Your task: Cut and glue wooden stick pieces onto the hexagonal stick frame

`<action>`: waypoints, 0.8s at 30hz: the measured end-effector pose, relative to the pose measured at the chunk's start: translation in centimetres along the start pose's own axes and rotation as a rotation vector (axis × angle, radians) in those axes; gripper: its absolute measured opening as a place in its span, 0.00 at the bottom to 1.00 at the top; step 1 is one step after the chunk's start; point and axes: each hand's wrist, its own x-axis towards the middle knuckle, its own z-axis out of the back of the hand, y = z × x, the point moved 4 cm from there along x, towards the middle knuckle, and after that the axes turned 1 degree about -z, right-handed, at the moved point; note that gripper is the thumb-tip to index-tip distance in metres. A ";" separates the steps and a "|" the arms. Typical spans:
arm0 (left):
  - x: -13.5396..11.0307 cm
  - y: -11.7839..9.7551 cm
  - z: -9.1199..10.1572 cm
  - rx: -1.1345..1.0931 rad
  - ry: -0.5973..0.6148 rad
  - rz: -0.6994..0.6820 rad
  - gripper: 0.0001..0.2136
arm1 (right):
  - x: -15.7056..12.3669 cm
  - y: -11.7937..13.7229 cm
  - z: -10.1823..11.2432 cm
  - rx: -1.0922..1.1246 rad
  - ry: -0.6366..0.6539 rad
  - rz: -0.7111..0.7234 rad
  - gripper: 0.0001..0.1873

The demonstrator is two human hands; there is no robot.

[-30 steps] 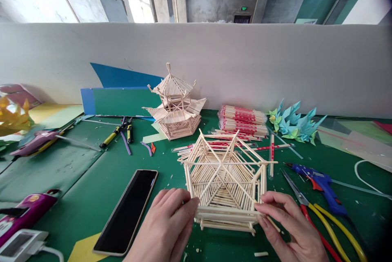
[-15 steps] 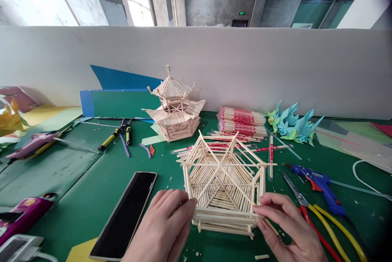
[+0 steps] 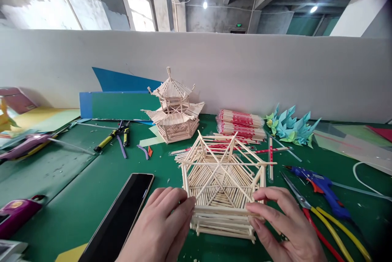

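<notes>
A six-sided frame built of wooden chopsticks (image 3: 225, 198) stands at the front middle, its top crossed by several sticks meeting in the centre. Along its near side runs a pale chopstick (image 3: 220, 211), gripped at both ends. My left hand (image 3: 167, 219) is closed, thumb and forefinger pinching the left end against the frame's corner. At the right end, my right hand (image 3: 283, 217) pinches the stick between thumb and fingers. The fingertips partly hide both near corners. Behind stands a chopstick pagoda (image 3: 173, 110) with two roof tiers.
A phone (image 3: 119, 213) lies left of my left hand. Scissors (image 3: 301, 196) and a blue glue gun (image 3: 321, 188) lie on the right. Wrapped chopstick packs (image 3: 240, 124) and blue folded paper (image 3: 292, 125) stand behind. Pliers (image 3: 114, 136) and a pink glue gun (image 3: 27, 145) lie left.
My right fingers have shifted slightly left and up along the near chopstick. My left hand stays at its corner. The view has shifted a little.
</notes>
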 end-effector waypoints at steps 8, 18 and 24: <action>0.0 -0.2 0.1 0.030 -0.024 -0.001 0.10 | -0.4 -0.4 -0.8 0.098 0.035 -0.021 0.09; 0.0 -0.1 0.2 0.043 -0.019 -0.007 0.11 | -0.4 -0.5 -0.9 0.127 -0.017 -0.097 0.07; 0.1 -0.4 0.7 0.049 -0.057 -0.039 0.11 | -0.3 -0.2 -0.6 0.157 -0.032 -0.123 0.07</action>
